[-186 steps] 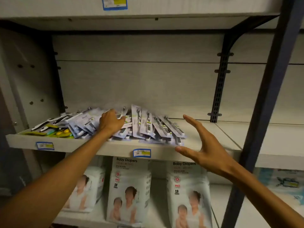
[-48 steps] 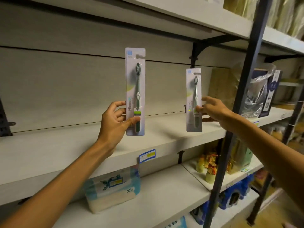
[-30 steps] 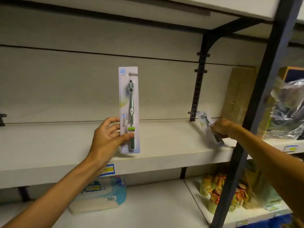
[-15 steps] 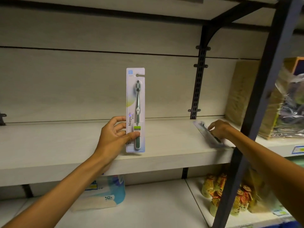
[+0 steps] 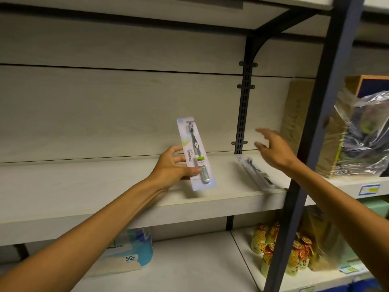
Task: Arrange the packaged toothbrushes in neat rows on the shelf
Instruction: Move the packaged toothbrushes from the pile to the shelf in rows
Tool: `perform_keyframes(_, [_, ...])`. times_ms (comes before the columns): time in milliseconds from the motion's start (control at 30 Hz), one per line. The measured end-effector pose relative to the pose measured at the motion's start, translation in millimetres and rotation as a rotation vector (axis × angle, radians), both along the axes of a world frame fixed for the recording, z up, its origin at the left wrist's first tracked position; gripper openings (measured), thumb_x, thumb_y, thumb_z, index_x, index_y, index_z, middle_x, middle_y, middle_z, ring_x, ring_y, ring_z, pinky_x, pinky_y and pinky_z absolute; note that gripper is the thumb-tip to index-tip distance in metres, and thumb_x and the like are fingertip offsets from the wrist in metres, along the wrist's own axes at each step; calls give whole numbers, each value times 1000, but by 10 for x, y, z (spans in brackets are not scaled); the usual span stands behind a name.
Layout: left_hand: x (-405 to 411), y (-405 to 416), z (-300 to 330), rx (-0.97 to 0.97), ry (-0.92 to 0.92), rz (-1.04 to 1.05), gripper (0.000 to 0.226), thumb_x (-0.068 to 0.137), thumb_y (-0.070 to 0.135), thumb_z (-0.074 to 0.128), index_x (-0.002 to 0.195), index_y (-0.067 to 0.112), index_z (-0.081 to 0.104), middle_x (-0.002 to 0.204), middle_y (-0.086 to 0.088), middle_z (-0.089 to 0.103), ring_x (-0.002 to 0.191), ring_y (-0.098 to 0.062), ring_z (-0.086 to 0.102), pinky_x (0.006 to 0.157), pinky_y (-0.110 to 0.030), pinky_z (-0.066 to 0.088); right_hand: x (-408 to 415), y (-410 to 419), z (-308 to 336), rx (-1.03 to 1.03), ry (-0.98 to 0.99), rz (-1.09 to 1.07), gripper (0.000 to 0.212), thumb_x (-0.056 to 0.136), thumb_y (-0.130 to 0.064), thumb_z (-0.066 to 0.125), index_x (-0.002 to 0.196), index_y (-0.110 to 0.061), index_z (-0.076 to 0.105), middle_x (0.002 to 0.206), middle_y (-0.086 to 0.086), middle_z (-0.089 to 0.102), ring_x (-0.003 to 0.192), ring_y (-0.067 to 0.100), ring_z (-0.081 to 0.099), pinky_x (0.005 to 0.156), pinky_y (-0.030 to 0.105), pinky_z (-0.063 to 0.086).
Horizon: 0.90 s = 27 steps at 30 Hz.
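Observation:
My left hand (image 5: 170, 166) grips a packaged toothbrush (image 5: 194, 153) by its lower part, tilted with its top leaning left, just above the pale wooden shelf (image 5: 84, 186). A second packaged toothbrush (image 5: 255, 172) lies flat on the shelf at its right end, pointing toward the back wall. My right hand (image 5: 273, 149) hovers above and slightly right of that lying pack, fingers spread, holding nothing.
A dark metal upright (image 5: 311, 144) crosses in front of the shelf's right end. A slotted bracket rail (image 5: 243, 114) runs up the back wall. Plastic-wrapped boxes (image 5: 357, 133) fill the neighbouring shelf. Below sit a tissue pack (image 5: 134, 253) and small jars (image 5: 280, 249).
My right hand has let go of the second pack, which now lies flat, and lifted off it. My left hand has lowered and tilted its pack toward the shelf.

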<state>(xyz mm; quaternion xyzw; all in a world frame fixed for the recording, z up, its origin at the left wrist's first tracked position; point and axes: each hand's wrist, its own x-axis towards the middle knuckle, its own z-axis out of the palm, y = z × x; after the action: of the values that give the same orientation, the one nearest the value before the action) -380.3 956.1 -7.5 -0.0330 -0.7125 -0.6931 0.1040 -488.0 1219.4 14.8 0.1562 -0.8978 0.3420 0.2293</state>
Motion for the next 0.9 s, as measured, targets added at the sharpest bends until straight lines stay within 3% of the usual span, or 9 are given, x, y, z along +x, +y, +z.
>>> perform_keyframes(100, [-224,196,19,4,-48,-93,86,70,-18,71,141,11,32,102,-12,67,81,-20,67,60,-28,59,299,0,215,-146,112,135,47,98,-18,49,143,-24,38,149,2,36,136,17,34,109,38,34])
perform_keyframes(267, [-594,594,-53,-60,-162,-221,100,72,-20,67,150,7,12,123,-20,61,90,-24,65,70,-32,59,643,73,382,-143,254,231,49,96,-28,52,143,-31,36,148,-12,35,128,-2,31,106,28,31])
perform_keyframes(400, [-920,798,-173,-231,-287,-278,109,64,-6,81,149,5,14,131,-16,56,111,-30,60,93,-44,52,759,154,371,-119,250,290,50,95,-33,51,143,-35,35,140,-26,31,131,-3,31,110,31,31])
perform_keyframes(533, [-1132,877,-251,-343,-323,-289,124,43,16,93,147,5,25,133,-12,55,112,-30,60,95,-41,51,804,238,331,-68,253,319,54,93,-39,53,143,-38,33,150,-20,31,138,2,30,114,42,30])
perform_keyframes(600, [-1176,907,-244,-403,-318,-306,115,48,19,91,144,4,30,133,-12,55,110,-28,61,91,-38,53,831,256,329,-49,245,313,61,88,-46,55,144,-39,31,153,-16,29,140,4,27,115,44,28])
perform_keyframes(700, [-1235,929,-218,-561,-305,-352,68,69,18,82,128,3,51,127,-11,59,96,-20,67,81,-32,57,877,263,326,-35,224,302,76,78,-55,60,145,-40,28,155,-16,25,142,6,24,115,42,25])
perform_keyframes(800, [-1252,977,-161,-753,-291,-371,30,84,21,70,110,11,59,105,-10,63,74,-14,59,67,-21,53,911,268,317,-33,212,304,85,72,-58,65,146,-42,26,155,-18,22,141,4,22,115,37,22])
perform_keyframes(900, [-1295,1013,-158,-872,-250,-366,40,84,27,68,122,15,60,103,-1,59,81,-12,56,64,-18,45,923,288,309,-28,210,302,89,71,-62,69,146,-43,24,155,-19,20,141,2,21,114,34,21])
